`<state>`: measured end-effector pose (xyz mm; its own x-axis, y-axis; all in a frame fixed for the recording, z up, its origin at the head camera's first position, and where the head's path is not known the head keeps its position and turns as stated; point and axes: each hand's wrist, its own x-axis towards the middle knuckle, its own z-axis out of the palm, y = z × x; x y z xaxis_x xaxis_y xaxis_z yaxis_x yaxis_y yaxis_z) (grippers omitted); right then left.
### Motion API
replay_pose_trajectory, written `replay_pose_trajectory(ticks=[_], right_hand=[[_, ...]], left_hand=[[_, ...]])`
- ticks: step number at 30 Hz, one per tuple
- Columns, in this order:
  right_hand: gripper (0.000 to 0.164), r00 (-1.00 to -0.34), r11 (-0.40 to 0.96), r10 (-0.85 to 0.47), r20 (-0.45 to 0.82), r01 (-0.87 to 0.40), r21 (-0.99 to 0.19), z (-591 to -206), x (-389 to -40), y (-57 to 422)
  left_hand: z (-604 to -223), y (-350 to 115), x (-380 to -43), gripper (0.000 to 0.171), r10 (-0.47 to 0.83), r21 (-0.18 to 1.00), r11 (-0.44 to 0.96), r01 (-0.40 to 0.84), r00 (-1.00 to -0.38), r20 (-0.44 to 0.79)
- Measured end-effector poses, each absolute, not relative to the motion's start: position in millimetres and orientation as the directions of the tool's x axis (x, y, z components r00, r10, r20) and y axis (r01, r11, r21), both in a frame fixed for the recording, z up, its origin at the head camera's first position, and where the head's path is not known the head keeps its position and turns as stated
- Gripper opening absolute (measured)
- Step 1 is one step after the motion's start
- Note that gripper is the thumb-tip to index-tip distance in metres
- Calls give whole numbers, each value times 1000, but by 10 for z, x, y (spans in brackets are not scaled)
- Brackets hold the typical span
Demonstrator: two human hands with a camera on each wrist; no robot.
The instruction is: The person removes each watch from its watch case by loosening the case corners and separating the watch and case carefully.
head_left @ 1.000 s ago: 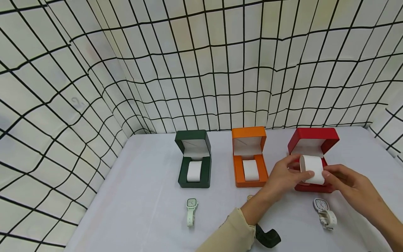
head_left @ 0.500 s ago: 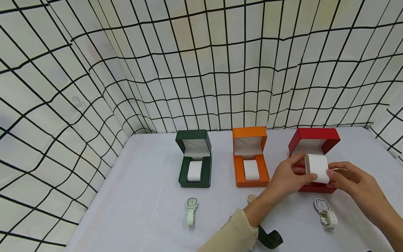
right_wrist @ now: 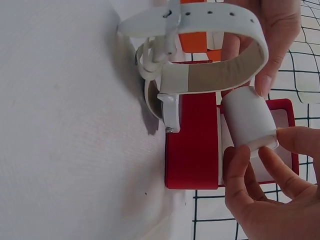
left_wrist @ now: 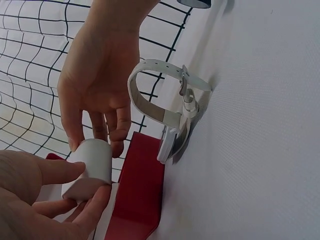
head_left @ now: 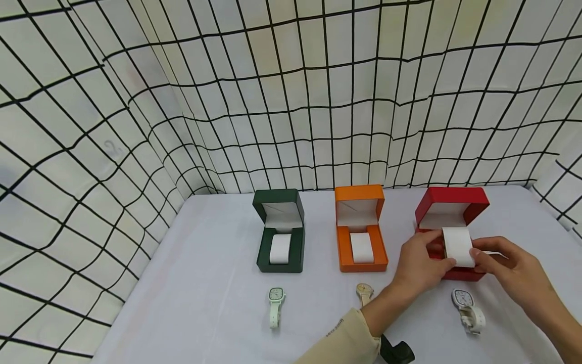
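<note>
Both hands hold a white watch cushion [head_left: 457,246] just over the open red watch box [head_left: 464,273]. My left hand [head_left: 420,263] grips its left end, thumb in front and fingers behind. At the right end, my right hand [head_left: 514,268] pinches it between thumb and fingers. In the right wrist view the cushion [right_wrist: 250,117] is above the box's white-lined opening, tilted; whether it touches the box cannot be told. A white-strapped watch [head_left: 463,298], its strap buckled in a loop, lies in front of the red box.
An orange watch box [head_left: 362,266] and a green watch box [head_left: 280,267] stand open to the left, each with a white cushion inside. A pale green watch [head_left: 275,306] lies before the green box. Under my left forearm are a gold-faced watch [head_left: 364,290] and a dark curved object [head_left: 400,352].
The cushion and both hands have shifted slightly right. The cushion has turned, so its outer face points more toward the head camera and its left end shows less.
</note>
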<state>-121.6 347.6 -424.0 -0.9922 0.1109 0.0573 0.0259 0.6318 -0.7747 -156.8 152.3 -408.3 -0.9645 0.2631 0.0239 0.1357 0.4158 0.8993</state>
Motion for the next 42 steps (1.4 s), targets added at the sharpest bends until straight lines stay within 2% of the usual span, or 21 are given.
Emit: replay_pose_trajectory(ticks=[15,25,42], right_hand=[[45,-973,706,143,183,-30,-707,-4317,-1253,3436],[53,-974,740,177,142,37,-671,-4288,-1250,3334],[54,-981,770,166,104,63,-635,-4312,-1281,3338]], left_hand=[[-4133,1589,-1566,63,250,917,381,123,-968,26],[-4167,1630,-1569,61,247,905,404,136,-968,35],[-4181,1652,-1592,64,252,862,476,173,-966,54]])
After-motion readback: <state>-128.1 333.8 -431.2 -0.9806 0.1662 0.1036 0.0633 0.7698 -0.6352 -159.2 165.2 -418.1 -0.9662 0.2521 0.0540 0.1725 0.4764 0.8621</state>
